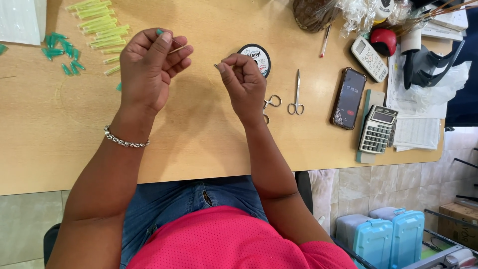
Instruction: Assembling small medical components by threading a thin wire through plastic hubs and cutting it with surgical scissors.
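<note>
From above, my left hand [149, 67] is curled shut, pinching a small green-tipped piece [160, 32] that my fingers mostly hide. My right hand [242, 79] pinches a thin needle [216, 65], barely visible. A round black spool [258, 56] with a white label sits just behind it; two scissors [296, 97] lie right.

Single head view, looking steeply down, close over wooden desk [209, 144], lap.

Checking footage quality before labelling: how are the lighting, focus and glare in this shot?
Head view: even, soft light, only faint shadows under the left hand and right hand; both sharp; slight glare on the phone screen; table edges bow a little from the wide lens.
</note>
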